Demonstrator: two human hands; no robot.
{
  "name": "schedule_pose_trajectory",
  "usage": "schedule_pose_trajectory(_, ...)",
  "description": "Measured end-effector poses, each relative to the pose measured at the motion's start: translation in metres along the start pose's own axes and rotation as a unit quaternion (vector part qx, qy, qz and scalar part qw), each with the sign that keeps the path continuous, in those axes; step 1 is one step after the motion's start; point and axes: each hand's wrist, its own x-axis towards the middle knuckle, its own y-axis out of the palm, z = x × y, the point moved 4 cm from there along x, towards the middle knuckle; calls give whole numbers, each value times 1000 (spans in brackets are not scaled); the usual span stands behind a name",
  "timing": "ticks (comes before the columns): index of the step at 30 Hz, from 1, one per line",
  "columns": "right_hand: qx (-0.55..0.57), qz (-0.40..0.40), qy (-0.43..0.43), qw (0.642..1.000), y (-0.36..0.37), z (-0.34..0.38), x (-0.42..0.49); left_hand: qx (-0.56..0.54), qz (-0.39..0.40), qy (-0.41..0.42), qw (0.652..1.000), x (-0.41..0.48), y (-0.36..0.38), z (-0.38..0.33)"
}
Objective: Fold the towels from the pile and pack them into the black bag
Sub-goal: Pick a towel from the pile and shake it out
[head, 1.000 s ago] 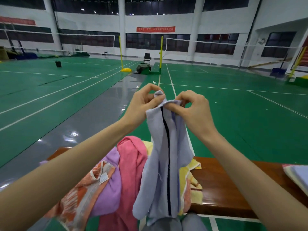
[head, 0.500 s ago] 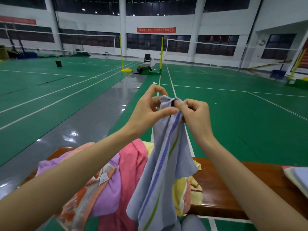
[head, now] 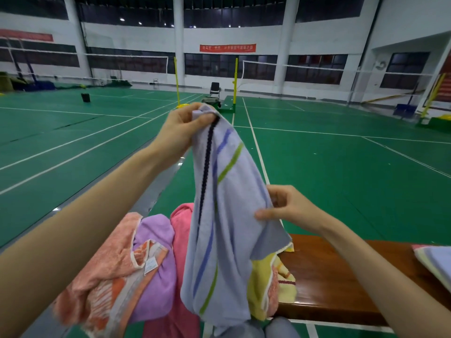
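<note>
A pale lavender towel (head: 229,215) with dark, blue and green stripes hangs in the air in front of me. My left hand (head: 181,131) pinches its top corner, raised high. My right hand (head: 290,208) pinches the towel's right edge, lower down and to the right. Under it, a pile of towels (head: 136,262) in orange, purple, pink and yellow lies on the left end of a wooden bench (head: 324,274). No black bag is in view.
A stack of folded towels (head: 434,262) sits at the bench's right end, cut off by the frame. Green badminton courts with nets, yellow posts (head: 235,85) and a chair (head: 214,90) stretch ahead. My knees (head: 266,329) show at the bottom edge.
My right hand has slid from the top corner down along the towel's edge to the right. My left hand keeps the top corner and has risen slightly. The towel has spread open wider.
</note>
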Motion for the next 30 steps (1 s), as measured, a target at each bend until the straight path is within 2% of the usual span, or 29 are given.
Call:
schedule_pose_trajectory(3,-54,16,47,997,-13,-21,-7,-80,-24,-16,996,6,-30,-5)
schedule_pose_trajectory(7,-170,37,90,981,-22,-34,-10,-88,-47,-19,995,6,-54,-1)
schedule_pose_trajectory(9,-261,-13,73,962,-30,-31,-4,-93,-69,-34,993,3,-63,5)
schedule_pose_trajectory(11,-332,-100,53,937,-44,-24,1,-70,-88,-61,992,0,-76,11)
schedule_pose_trajectory(13,-346,-139,62,926,-57,-19,6,-13,-86,-91,992,-6,-88,15)
schedule_pose_trajectory(16,-377,-121,111,911,-74,-11,15,60,-68,-116,989,-12,-100,18)
schedule_pose_trajectory(19,-426,-79,147,889,-92,8,23,72,-65,-116,988,-11,-104,12)
schedule_pose_trajectory(23,-417,-71,152,893,-124,43,23,118,-52,-102,987,-3,-107,-3)
schedule_pose_trajectory(27,-312,-97,150,933,-154,75,16,158,-80,-48,983,14,-102,-20)
schedule_pose_trajectory(30,-259,-121,162,945,-178,87,11,202,-92,-43,974,30,-95,-26)
